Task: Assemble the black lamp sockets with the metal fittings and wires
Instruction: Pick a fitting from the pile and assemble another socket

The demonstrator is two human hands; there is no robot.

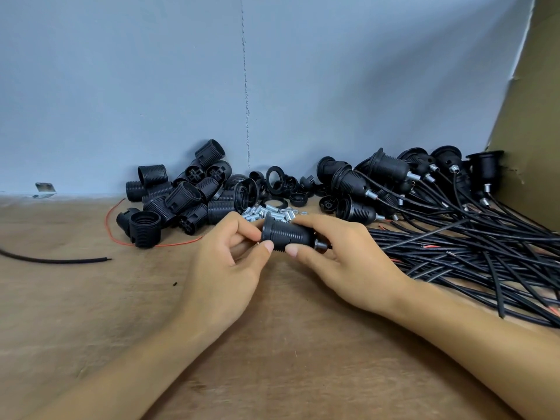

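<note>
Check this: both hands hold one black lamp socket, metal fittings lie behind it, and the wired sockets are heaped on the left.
Wrong side. The head view shows the wired sockets heaped on the right; bare socket shells are on the left. The left hand and right hand do hold one black lamp socket, metal fittings behind it.

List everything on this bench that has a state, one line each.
Held socket, sideways between both hands.
Left hand, pinching the socket's wide end.
Right hand, gripping its narrow end.
Bare sockets, heaped loose, no wires.
Metal fittings, loose in a small pile.
Wired sockets, assembled, heaped, cables trailing.
Spare cable, lying loose, unattached.
</note>
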